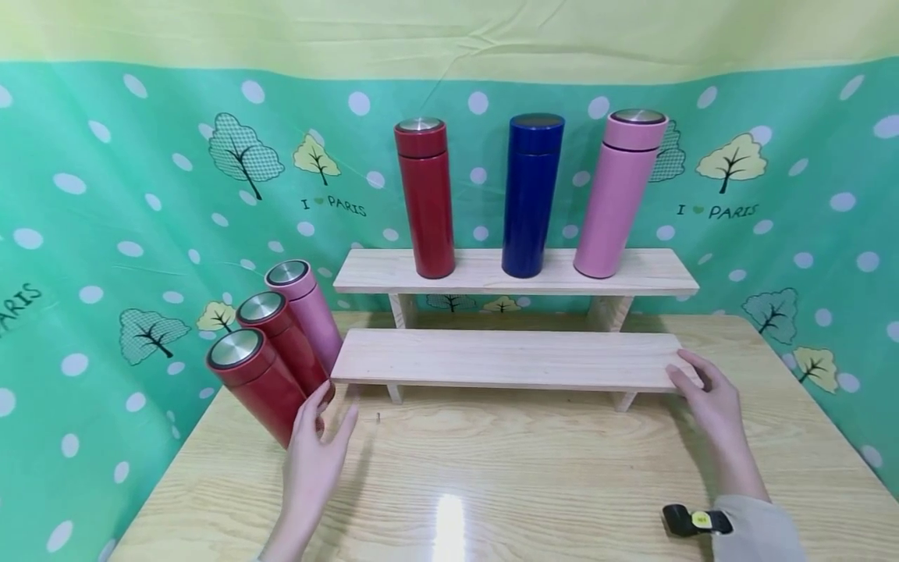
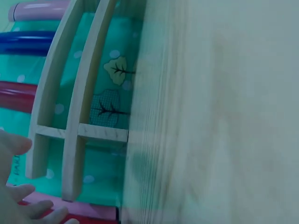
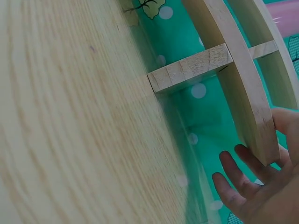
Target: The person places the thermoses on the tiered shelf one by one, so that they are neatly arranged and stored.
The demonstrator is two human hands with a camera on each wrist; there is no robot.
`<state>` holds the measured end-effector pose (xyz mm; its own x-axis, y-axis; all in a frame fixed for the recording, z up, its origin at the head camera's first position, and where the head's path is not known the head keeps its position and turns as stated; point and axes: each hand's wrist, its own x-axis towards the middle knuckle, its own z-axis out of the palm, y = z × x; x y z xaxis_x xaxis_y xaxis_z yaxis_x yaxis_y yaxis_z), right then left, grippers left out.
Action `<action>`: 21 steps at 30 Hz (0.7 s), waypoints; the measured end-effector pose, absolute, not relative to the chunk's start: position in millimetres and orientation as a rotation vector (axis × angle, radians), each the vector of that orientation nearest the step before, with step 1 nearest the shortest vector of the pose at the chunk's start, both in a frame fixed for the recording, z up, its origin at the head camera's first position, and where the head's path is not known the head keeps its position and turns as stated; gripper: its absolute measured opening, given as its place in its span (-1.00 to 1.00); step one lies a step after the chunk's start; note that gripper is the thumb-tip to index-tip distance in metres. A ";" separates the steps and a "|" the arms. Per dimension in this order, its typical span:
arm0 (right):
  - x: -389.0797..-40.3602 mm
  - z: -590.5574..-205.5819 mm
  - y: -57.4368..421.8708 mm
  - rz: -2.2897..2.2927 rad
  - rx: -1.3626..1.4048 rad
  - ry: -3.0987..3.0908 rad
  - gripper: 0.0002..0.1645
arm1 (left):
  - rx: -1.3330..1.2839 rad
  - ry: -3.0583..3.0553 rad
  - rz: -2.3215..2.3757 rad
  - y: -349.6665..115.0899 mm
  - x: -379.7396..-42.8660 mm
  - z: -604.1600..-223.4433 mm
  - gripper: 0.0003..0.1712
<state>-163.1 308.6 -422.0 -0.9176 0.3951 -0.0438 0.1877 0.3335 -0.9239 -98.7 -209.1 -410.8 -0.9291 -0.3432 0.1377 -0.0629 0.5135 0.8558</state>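
My left hand (image 1: 314, 453) is beside the front red thermos bottle (image 1: 263, 384), fingers loosely spread and thumb apart; whether a fingertip touches it I cannot tell. Behind that bottle stand a second red bottle (image 1: 284, 336) and a pink one (image 1: 309, 308), left of the lower wooden shelf (image 1: 506, 359). At the shelf's right end, my right hand (image 1: 712, 402) holds the board, thumb and index finger on top. In the right wrist view, its other fingers (image 3: 238, 175) spread out below the board. The left wrist view has my left fingers (image 2: 39, 208) near the bottles.
Behind is a higher wooden shelf (image 1: 477, 272) bearing a red (image 1: 428, 203), a blue (image 1: 531, 199) and a pink thermos bottle (image 1: 618, 203). Both shelves stand on a wood-grain table (image 1: 520, 468). A green patterned cloth (image 1: 211, 179) hangs at the back and left.
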 end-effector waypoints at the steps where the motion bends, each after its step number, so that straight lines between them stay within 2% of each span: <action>1: -163.1 -422.1 308.9 1.623 -0.531 -2.407 -0.18 | 0.339 -2.461 -1.398 -210.3 -94.4 -409.5 -0.26; 14: -163.4 -422.9 308.9 1.630 -0.543 -2.407 -0.17 | 0.491 -2.337 -1.274 -239.2 -59.7 -403.5 -0.41; 21: -162.9 -421.5 308.2 1.620 -0.549 -2.420 -0.17 | 0.603 -2.254 -1.247 -254.1 -53.1 -404.5 -0.40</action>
